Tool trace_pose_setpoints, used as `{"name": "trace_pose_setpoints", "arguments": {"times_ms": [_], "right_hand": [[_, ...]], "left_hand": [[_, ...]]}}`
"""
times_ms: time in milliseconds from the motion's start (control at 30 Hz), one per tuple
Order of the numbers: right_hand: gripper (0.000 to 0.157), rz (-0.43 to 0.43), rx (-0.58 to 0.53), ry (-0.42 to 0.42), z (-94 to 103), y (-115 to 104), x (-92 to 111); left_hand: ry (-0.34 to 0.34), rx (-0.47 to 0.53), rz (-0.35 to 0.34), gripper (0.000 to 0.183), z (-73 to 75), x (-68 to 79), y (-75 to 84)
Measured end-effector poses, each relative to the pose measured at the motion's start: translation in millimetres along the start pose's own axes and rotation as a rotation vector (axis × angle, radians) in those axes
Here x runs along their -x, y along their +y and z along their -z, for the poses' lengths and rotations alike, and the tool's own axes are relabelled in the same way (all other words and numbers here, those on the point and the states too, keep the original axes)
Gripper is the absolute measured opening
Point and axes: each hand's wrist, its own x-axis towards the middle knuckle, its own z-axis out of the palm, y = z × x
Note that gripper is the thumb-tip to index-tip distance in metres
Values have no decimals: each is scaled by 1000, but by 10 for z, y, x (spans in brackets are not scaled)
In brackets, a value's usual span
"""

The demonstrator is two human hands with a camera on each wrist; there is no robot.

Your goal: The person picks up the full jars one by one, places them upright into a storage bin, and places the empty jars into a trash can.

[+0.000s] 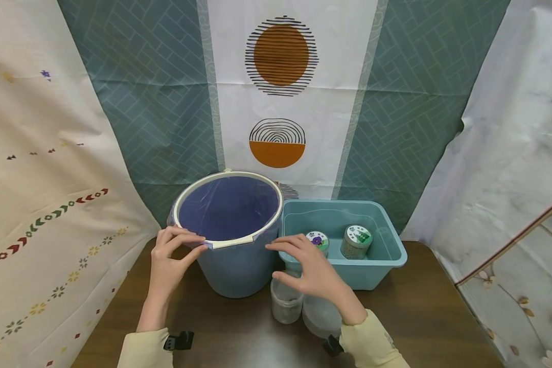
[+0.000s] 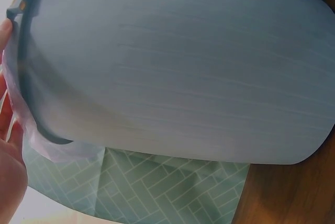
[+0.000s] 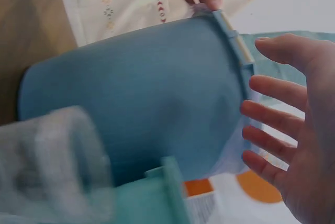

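A blue trash can (image 1: 239, 271) with a cream rim ring (image 1: 232, 241) stands at the back left, lined with a thin clear plastic bag (image 2: 57, 149) folded over its edge. My left hand (image 1: 170, 260) pinches the front left of the rim between thumb and fingers. My right hand (image 1: 310, 268) is held to the right of the can, fingers spread and slightly bent, with nothing in them. In the right wrist view its fingertips (image 3: 251, 106) come near the rim; whether they touch it I cannot tell.
A teal bin (image 1: 372, 271) right of the can holds two round tins with decorated lids, a flower one (image 1: 317, 239) and a green one (image 1: 357, 243). Two clear jars, one narrow (image 1: 285, 309) and one wide (image 1: 319, 319), stand below my right hand on the wooden table (image 1: 230, 337).
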Motion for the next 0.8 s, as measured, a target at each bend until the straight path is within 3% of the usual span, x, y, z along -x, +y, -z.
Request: {"name": "trace_pose_setpoints", "arguments": {"times_ms": [367, 567, 800], "right_hand": [[52, -90, -4, -46, -279, 106, 346], [52, -184, -6, -95, -447, 165, 481], [66, -177, 186, -237, -609, 296, 566]], "left_hand": [[6, 5, 2, 33, -14, -2, -12], [6, 7, 7, 34, -44, 25, -76], [12, 7, -2, 33, -26, 15, -40]]}}
